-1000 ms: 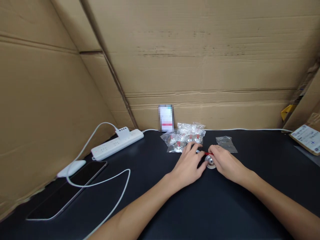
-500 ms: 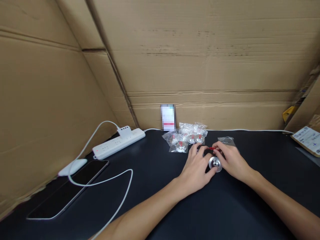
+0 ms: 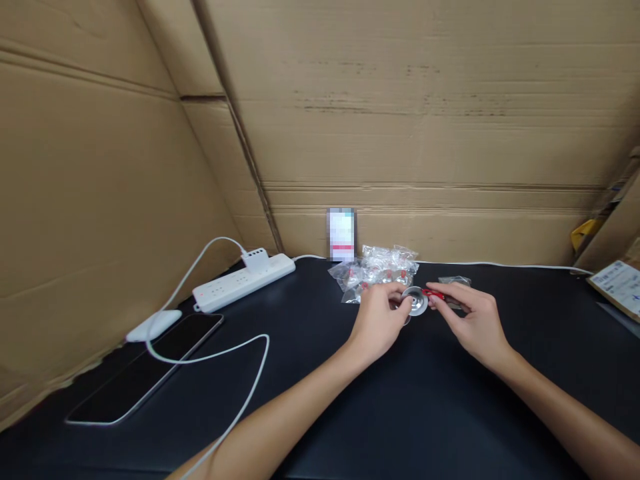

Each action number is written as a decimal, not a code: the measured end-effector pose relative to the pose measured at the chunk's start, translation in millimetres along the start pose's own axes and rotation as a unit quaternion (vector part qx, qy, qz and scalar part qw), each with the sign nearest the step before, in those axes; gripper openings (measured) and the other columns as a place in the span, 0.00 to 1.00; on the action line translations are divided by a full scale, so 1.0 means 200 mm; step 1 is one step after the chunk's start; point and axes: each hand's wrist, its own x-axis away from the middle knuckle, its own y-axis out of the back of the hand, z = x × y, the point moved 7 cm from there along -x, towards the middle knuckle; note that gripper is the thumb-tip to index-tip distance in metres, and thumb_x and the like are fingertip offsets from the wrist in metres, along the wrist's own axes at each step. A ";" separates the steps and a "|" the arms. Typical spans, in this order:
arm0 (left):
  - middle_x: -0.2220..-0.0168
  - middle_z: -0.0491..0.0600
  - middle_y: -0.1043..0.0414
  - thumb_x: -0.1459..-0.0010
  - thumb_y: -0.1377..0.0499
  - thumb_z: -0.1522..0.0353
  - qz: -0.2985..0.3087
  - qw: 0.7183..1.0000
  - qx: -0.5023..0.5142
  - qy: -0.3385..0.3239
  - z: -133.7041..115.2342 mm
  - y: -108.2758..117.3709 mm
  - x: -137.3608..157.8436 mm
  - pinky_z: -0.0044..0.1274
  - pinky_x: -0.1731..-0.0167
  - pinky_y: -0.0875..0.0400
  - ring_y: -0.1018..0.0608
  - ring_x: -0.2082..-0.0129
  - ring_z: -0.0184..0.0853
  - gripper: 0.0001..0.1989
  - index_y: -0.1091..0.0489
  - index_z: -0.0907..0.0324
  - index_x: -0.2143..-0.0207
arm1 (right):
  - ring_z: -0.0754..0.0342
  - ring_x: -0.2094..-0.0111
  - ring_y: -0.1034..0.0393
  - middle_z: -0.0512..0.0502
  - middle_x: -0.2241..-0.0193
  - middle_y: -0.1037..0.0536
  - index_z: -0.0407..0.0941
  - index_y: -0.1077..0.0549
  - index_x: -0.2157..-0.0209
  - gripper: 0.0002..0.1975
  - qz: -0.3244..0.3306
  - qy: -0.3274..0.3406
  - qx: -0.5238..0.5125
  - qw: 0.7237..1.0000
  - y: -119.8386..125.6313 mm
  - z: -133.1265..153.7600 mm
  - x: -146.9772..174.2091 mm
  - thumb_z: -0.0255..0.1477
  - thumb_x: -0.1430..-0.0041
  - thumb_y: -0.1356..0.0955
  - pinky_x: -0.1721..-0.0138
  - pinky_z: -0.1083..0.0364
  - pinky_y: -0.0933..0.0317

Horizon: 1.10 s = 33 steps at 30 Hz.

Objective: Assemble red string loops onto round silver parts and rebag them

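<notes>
My left hand (image 3: 381, 319) grips the edge of a silvery round metal disc (image 3: 418, 304) between thumb and fingers. The disc has a small raised centre and its face is tilted toward me. Part of a second round rim (image 3: 407, 321) shows just below it, mostly hidden by my left hand. In my right hand (image 3: 467, 320), thumb and fingertips pinch a bunched red cord (image 3: 436, 295) close to the disc's right edge. Behind my left hand lie several clear plastic bags (image 3: 383, 267) with metal discs and red pieces inside.
A flattened clear bag (image 3: 455, 281) lies behind my right hand. At the back a phone (image 3: 342, 235) leans on the cardboard wall (image 3: 400, 133). To the left are a white power strip (image 3: 245, 283), a white cable (image 3: 264, 353), a white mouse-shaped object (image 3: 155, 325) and a dark tablet (image 3: 145, 373).
My left hand has closed on the metal disc, which is now raised and further left and back. My right hand has brought the red cord beside it. The view has shifted slightly.
</notes>
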 end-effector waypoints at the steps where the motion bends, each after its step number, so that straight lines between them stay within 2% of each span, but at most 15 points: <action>1: 0.75 0.48 0.26 0.44 0.44 0.69 0.005 1.000 0.024 0.012 0.01 0.00 0.00 0.22 0.77 0.33 0.25 0.77 0.31 0.07 0.28 0.62 0.71 | 0.52 0.66 0.26 0.45 0.64 0.20 0.47 0.23 0.58 0.09 0.003 0.010 0.002 1.000 0.00 0.01 0.00 0.28 0.39 0.33 0.64 0.52 0.31; 6: 0.77 0.50 0.27 0.46 0.42 0.69 0.021 0.989 0.126 0.071 0.05 -0.04 -0.01 0.21 0.82 0.31 0.25 0.80 0.32 0.07 0.28 0.65 0.72 | 0.51 0.65 0.28 0.44 0.66 0.23 0.46 0.24 0.61 0.08 0.022 0.058 0.044 0.997 -0.01 0.06 0.00 0.26 0.37 0.36 0.63 0.51 0.32; 11: 0.76 0.53 0.25 0.46 0.39 0.69 0.026 0.974 0.196 0.105 0.07 -0.07 0.00 0.24 0.77 0.25 0.23 0.78 0.33 0.08 0.27 0.67 0.71 | 0.52 0.65 0.31 0.44 0.67 0.28 0.44 0.28 0.62 0.07 0.058 0.072 0.091 0.992 -0.05 0.06 0.01 0.26 0.36 0.38 0.62 0.52 0.35; 16: 0.71 0.54 0.23 0.47 0.37 0.68 0.041 0.965 0.241 0.091 0.05 -0.09 0.01 0.29 0.68 0.21 0.21 0.75 0.33 0.09 0.25 0.67 0.67 | 0.52 0.66 0.33 0.44 0.68 0.31 0.44 0.31 0.65 0.06 0.084 0.084 0.132 0.984 -0.08 0.06 0.02 0.26 0.36 0.39 0.62 0.52 0.37; 22: 0.67 0.53 0.22 0.46 0.38 0.68 0.063 0.973 0.217 0.047 0.03 -0.12 0.02 0.31 0.61 0.22 0.20 0.69 0.35 0.11 0.24 0.65 0.62 | 0.52 0.67 0.35 0.44 0.68 0.32 0.43 0.32 0.66 0.06 0.089 0.080 0.161 0.980 -0.09 0.05 0.03 0.25 0.37 0.40 0.63 0.52 0.38; 28: 0.62 0.51 0.22 0.44 0.41 0.69 0.049 0.986 0.157 -0.003 -0.02 -0.11 0.04 0.31 0.55 0.25 0.21 0.61 0.37 0.12 0.24 0.61 0.58 | 0.51 0.66 0.35 0.44 0.69 0.32 0.44 0.32 0.67 0.06 0.090 0.095 0.175 0.976 -0.10 0.05 0.03 0.24 0.37 0.40 0.63 0.52 0.37; 33: 0.61 0.49 0.22 0.41 0.45 0.69 0.060 0.992 0.104 -0.032 -0.06 -0.11 0.07 0.31 0.56 0.26 0.21 0.62 0.37 0.13 0.23 0.58 0.57 | 0.52 0.68 0.35 0.44 0.69 0.32 0.44 0.32 0.67 0.06 0.083 0.087 0.171 0.978 -0.09 0.04 0.04 0.25 0.36 0.40 0.64 0.52 0.37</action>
